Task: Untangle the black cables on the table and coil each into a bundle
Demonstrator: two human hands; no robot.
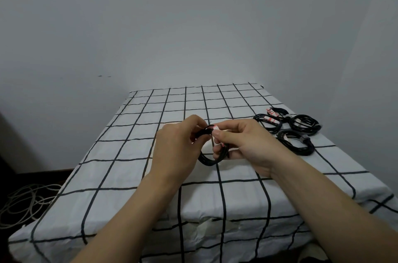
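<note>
A coiled black cable [210, 160] hangs between both hands above the middle of the table [120, 155]. My left hand [176, 146] grips the coil's upper left part. My right hand [243, 144] pinches a white tie with red marks [215, 128] at the top of the coil, and its lower fingers curl round the coil's right side. Several finished black bundles [290, 128] lie at the table's right edge, some with white and red ties.
The table wears a white cloth with a black grid. A grey wall stands close behind it. A heap of pale loose cable [25, 202] lies on the dark floor at the left.
</note>
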